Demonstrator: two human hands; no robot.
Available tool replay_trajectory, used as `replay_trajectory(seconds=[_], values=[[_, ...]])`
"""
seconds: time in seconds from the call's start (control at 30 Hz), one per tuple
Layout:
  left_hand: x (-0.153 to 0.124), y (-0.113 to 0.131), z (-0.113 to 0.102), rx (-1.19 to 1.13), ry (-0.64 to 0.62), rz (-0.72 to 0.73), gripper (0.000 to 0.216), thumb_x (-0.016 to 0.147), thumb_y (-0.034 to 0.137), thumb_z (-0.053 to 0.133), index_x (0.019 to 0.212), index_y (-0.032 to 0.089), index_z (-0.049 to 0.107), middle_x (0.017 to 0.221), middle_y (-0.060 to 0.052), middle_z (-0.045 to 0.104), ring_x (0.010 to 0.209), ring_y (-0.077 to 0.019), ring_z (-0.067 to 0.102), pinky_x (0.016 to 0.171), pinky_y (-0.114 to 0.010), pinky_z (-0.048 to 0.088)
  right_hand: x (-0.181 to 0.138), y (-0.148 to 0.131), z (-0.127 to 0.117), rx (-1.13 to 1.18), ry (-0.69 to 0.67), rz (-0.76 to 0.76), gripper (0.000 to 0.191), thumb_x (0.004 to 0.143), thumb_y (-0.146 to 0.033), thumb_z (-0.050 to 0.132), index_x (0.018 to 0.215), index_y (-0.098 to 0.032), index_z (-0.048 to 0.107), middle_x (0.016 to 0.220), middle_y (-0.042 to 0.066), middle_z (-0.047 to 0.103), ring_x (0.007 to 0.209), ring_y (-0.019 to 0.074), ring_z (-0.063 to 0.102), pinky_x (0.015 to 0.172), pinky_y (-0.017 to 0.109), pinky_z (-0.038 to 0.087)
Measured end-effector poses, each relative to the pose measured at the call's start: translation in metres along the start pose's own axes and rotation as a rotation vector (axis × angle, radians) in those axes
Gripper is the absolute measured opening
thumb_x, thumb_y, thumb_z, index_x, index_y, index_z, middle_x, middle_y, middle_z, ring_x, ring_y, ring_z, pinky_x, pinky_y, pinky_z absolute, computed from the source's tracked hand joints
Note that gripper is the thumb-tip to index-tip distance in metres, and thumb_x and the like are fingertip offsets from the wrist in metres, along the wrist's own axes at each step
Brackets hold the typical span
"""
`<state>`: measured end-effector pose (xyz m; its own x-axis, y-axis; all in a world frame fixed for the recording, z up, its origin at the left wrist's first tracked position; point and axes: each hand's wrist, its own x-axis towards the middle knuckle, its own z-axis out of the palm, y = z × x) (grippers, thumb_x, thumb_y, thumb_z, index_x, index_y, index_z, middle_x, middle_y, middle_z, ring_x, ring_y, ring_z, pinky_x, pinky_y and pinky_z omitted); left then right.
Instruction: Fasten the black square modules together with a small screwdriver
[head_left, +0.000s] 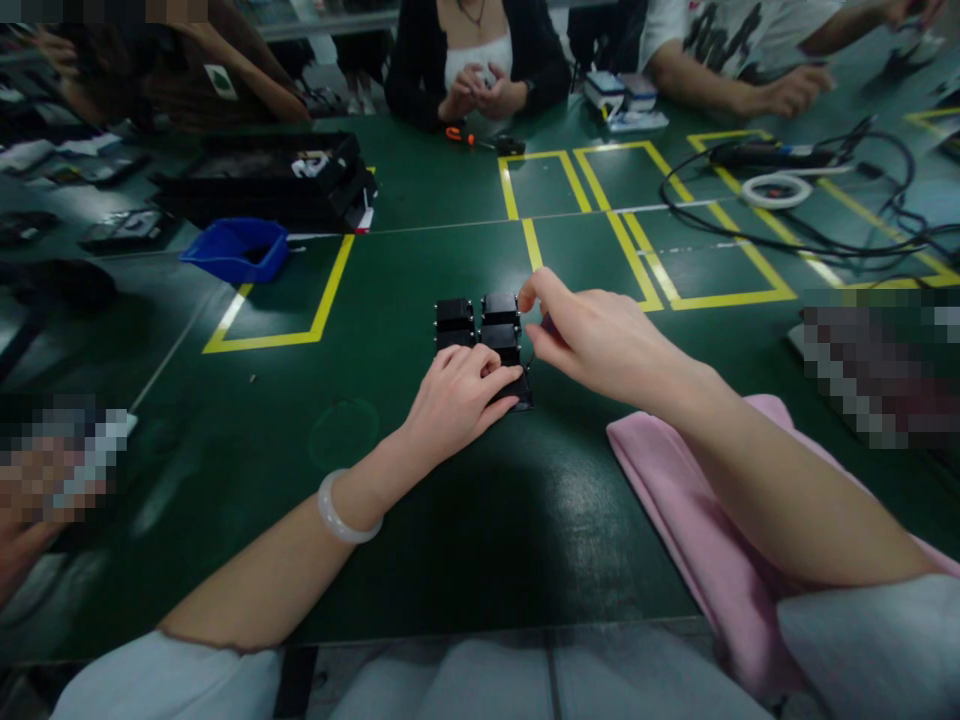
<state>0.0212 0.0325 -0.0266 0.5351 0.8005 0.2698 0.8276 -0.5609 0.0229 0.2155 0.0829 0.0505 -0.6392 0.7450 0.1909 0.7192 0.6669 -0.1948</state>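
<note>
Small black block-shaped parts (500, 308) with shiny bits along their sides sit in two columns on the green table. My left hand (461, 395) lies over the near end of these parts, its fingers bent and pressing on them. That hand covers part of the left column and the near right piece. Beside the right column, my right hand (592, 335) is curled, with thumb and forefinger close to the parts' edge. Whatever its fingertips grip is too small or hidden to make out.
A pink cloth (675, 510) lies under my right forearm. At the left stand a blue bin (240, 250) and stacked black trays (270, 180). Black cables (795, 235) and a white ring (776, 190) lie right. Co-workers sit across; an orange-handled tool (480, 140) lies there.
</note>
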Motion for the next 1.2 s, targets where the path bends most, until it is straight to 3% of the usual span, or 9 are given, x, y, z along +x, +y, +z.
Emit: replay_trajectory(seconds=[0.13, 0.3, 0.53, 1.2], values=[[0.0, 0.0003, -0.0003, -0.008, 0.011, 0.003, 0.029, 0.092, 0.03, 0.055, 0.119, 0.021, 0.059, 0.1, -0.007, 0.056, 0.092, -0.0212, 0.052, 0.084, -0.037, 0.038, 0.0007, -0.0002, -0.0008, -0.038, -0.019, 0.006, 0.029, 0.094, -0.034, 0.036, 0.112, -0.019, 0.052, 0.078, 0.003, 0.066, 0.062, 0.0152, 0.054, 0.055, 0.026, 0.025], [-0.0001, 0.0002, -0.0005, -0.006, 0.007, 0.003, 0.029, 0.092, 0.031, 0.055, 0.119, 0.021, 0.059, 0.1, -0.006, 0.056, 0.092, -0.0213, 0.052, 0.084, -0.037, 0.038, 0.0003, 0.0, -0.0008, -0.002, -0.018, 0.002, 0.031, 0.092, -0.029, 0.035, 0.118, -0.019, 0.048, 0.082, 0.003, 0.067, 0.062, 0.0143, 0.054, 0.055, 0.026, 0.026], [-0.0001, -0.0006, -0.0005, 0.001, -0.005, -0.006, 0.03, 0.092, 0.032, 0.055, 0.121, 0.022, 0.058, 0.101, -0.006, 0.056, 0.093, -0.0211, 0.052, 0.085, -0.036, 0.038, 0.0004, 0.0002, -0.0004, -0.062, -0.017, 0.012, 0.027, 0.094, -0.038, 0.038, 0.108, -0.02, 0.053, 0.075, 0.002, 0.065, 0.062, 0.0156, 0.055, 0.055, 0.026, 0.024], [0.0002, 0.0016, -0.0028, 0.018, -0.016, -0.021, 0.03, 0.096, 0.036, 0.049, 0.12, 0.022, 0.06, 0.1, -0.005, 0.057, 0.093, -0.0212, 0.052, 0.085, -0.037, 0.035, 0.0003, 0.0012, 0.0012, 0.011, -0.013, 0.004, 0.031, 0.092, -0.029, 0.037, 0.119, -0.018, 0.046, 0.082, 0.003, 0.067, 0.061, 0.0147, 0.054, 0.056, 0.026, 0.027]])
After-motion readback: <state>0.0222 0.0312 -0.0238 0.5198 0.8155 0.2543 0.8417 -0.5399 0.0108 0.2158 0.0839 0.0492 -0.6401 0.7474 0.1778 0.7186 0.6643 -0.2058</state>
